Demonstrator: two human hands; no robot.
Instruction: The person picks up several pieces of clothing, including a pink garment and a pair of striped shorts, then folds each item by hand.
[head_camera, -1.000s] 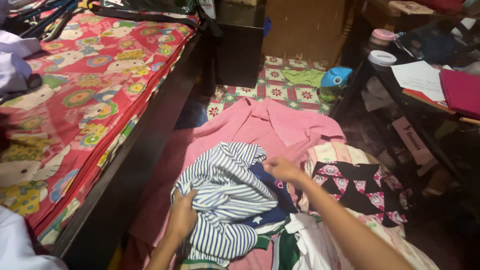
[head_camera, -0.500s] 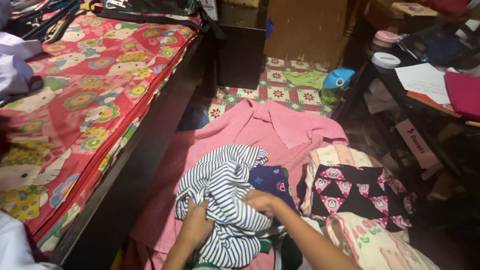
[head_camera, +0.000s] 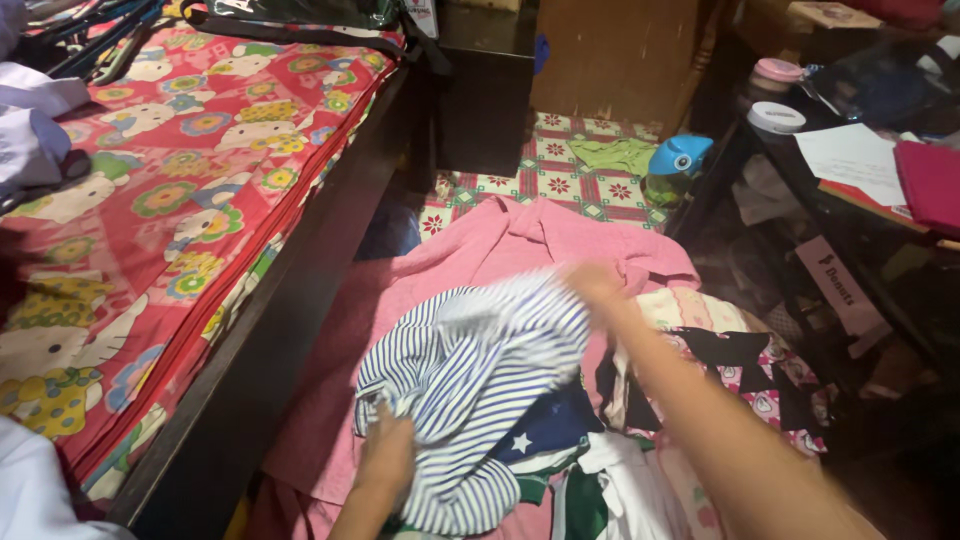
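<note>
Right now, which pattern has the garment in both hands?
Blue and white stripes on the garment; the head view shows it.

White box: (head_camera: 838, 285) low on the right, tucked under the dark table, tilted, dark lettering on its face.
Round tubs: (head_camera: 776, 117) far right on the tabletop, white lid nearer, pink lid behind.

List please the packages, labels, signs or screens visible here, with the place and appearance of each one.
White card label: under the right-hand table, slanted, rectangular, dark lettering.
White paper sheet: on the table at right, flat, faint print.
Round white tub: at the table's edge, low and closed.
No screens are visible.
</note>
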